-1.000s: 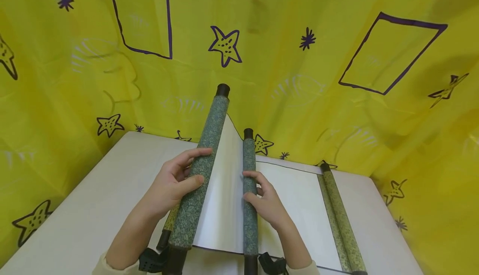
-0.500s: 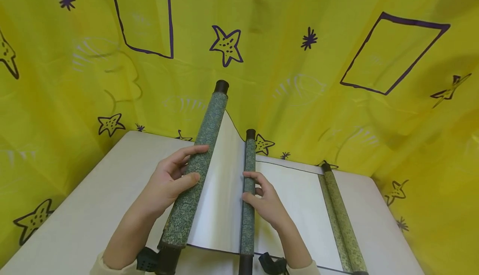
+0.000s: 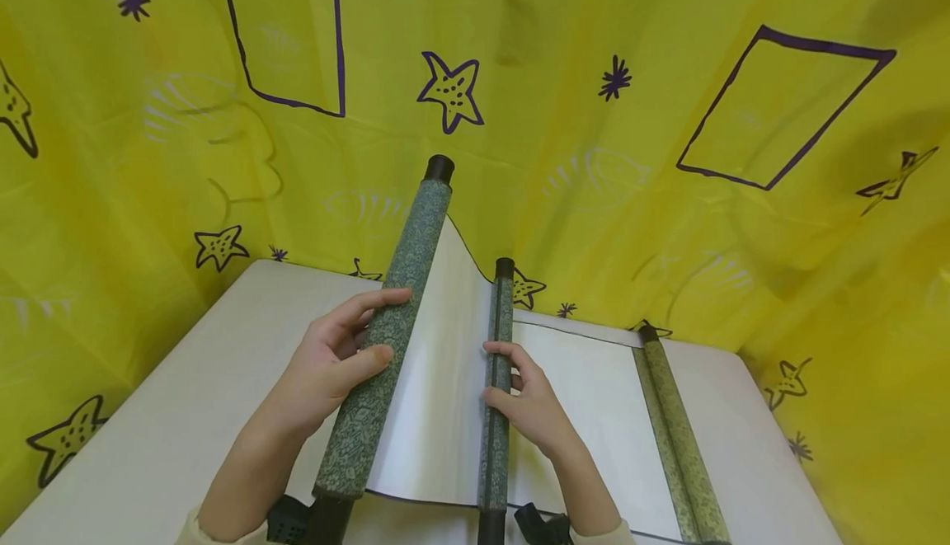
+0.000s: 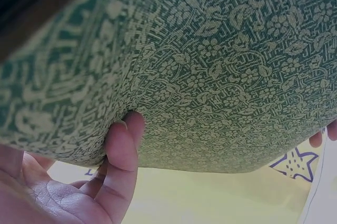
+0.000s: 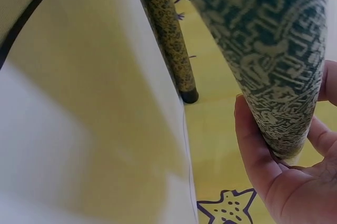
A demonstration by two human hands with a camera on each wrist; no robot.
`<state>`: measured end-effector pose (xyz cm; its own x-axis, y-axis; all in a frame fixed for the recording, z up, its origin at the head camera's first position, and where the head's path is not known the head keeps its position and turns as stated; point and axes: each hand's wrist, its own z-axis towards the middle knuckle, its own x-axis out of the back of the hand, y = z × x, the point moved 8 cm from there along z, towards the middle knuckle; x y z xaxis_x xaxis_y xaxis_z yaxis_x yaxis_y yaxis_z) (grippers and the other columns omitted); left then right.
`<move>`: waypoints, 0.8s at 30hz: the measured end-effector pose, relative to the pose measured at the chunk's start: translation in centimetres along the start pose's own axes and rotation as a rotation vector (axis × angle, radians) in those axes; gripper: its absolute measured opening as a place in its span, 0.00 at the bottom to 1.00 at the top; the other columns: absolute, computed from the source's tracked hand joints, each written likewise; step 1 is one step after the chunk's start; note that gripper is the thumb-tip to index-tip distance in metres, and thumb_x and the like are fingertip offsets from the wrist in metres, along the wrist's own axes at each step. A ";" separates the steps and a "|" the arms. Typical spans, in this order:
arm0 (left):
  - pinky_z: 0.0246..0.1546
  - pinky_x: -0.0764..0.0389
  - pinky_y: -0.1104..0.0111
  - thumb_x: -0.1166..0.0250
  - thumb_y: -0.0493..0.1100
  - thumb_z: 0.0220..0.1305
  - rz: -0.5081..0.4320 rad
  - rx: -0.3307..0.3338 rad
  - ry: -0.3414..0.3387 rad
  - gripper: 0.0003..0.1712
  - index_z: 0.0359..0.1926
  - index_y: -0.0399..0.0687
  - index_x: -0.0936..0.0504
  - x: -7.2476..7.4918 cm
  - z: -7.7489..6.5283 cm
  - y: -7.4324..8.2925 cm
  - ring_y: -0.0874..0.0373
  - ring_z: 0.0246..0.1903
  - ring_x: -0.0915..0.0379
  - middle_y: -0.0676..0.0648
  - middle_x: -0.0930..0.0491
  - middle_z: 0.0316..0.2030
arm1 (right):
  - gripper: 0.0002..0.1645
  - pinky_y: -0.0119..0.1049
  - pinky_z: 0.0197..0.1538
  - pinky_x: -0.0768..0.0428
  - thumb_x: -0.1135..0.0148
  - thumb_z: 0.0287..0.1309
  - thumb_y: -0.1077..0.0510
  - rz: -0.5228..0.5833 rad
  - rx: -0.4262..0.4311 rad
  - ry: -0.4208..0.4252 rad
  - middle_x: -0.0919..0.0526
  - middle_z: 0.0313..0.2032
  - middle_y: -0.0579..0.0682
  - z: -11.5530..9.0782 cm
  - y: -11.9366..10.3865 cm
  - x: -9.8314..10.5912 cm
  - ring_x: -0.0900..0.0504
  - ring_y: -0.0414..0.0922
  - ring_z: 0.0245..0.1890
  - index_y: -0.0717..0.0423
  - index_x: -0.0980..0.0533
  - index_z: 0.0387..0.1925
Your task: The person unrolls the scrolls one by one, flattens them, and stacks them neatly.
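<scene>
In the head view, my left hand (image 3: 334, 359) holds a thick roll (image 3: 364, 413) of blue-green floral fabric with black end knobs, its far end tilted up. My right hand (image 3: 523, 392) grips the thinner roller (image 3: 500, 446) of the same hanging scroll, thumb and index finger lying across it. White paper (image 3: 430, 388) stretches between the two, curving along its top edge. Up close in the left wrist view, my left thumb and fingers (image 4: 120, 153) curl at the underside of the fabric. The right wrist view shows my right fingers (image 5: 258, 145) around the patterned roller.
A second scroll lies unrolled beneath, its white sheet (image 3: 586, 429) ending at an olive patterned roller (image 3: 679, 438) on the right. Both rest on a white table (image 3: 171, 355). Behind hangs a yellow curtain (image 3: 549, 141) printed with purple stars and frames.
The thick roll in my left hand has shifted slightly left, its far end a little higher. The roller in my right hand has turned, and a dark lengthwise line now shows on it.
</scene>
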<state>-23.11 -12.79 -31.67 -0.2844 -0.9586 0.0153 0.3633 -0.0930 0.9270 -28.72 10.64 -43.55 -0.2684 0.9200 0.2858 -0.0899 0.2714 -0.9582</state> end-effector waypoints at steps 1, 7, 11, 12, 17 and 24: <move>0.43 0.18 0.66 0.41 0.30 0.67 0.006 -0.002 0.002 0.30 0.69 0.44 0.30 0.0 0.0 0.0 0.55 0.56 0.25 0.45 0.38 0.71 | 0.35 0.43 0.44 0.18 0.35 0.57 0.67 0.002 -0.002 0.001 0.32 0.66 0.52 0.0 0.0 0.0 0.22 0.55 0.52 0.39 0.29 0.64; 0.43 0.19 0.67 0.41 0.30 0.67 0.014 -0.017 0.005 0.30 0.69 0.44 0.30 0.2 -0.1 0.2 0.56 0.57 0.26 0.45 0.37 0.71 | 0.35 0.44 0.45 0.17 0.33 0.57 0.65 0.006 -0.019 -0.003 0.33 0.65 0.53 0.0 0.0 0.1 0.22 0.55 0.51 0.38 0.29 0.64; 0.42 0.18 0.67 0.42 0.29 0.67 -0.008 -0.027 -0.001 0.30 0.69 0.43 0.30 0.3 -0.1 0.4 0.55 0.55 0.25 0.43 0.38 0.71 | 0.36 0.44 0.45 0.17 0.33 0.57 0.65 0.006 -0.026 -0.010 0.33 0.65 0.53 -0.1 0.0 0.1 0.23 0.55 0.53 0.38 0.30 0.64; 0.43 0.18 0.67 0.42 0.29 0.67 -0.007 -0.029 0.000 0.30 0.69 0.42 0.30 0.3 -0.1 0.4 0.55 0.55 0.25 0.43 0.37 0.71 | 0.36 0.44 0.45 0.17 0.33 0.57 0.65 0.006 -0.027 -0.011 0.33 0.65 0.53 -0.1 0.0 0.1 0.23 0.56 0.54 0.38 0.30 0.64; 0.44 0.19 0.68 0.41 0.29 0.67 0.005 -0.029 0.006 0.29 0.69 0.43 0.30 0.4 -0.2 0.5 0.56 0.59 0.27 0.45 0.37 0.71 | 0.36 0.46 0.46 0.17 0.35 0.57 0.66 -0.011 -0.024 0.000 0.34 0.67 0.53 -0.1 0.0 0.1 0.23 0.57 0.55 0.37 0.30 0.64; 0.45 0.21 0.69 0.42 0.29 0.67 0.013 -0.042 0.008 0.29 0.69 0.43 0.30 0.5 -0.2 0.7 0.57 0.63 0.31 0.45 0.37 0.71 | 0.35 0.47 0.48 0.18 0.36 0.58 0.67 -0.021 -0.017 0.017 0.35 0.69 0.51 0.0 0.3 0.4 0.24 0.57 0.57 0.37 0.29 0.64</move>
<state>-22.81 -13.34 -31.12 -0.2726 -0.9618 0.0244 0.4042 -0.0915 0.9101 -28.82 11.05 -43.69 -0.2500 0.9187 0.3057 -0.0787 0.2954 -0.9521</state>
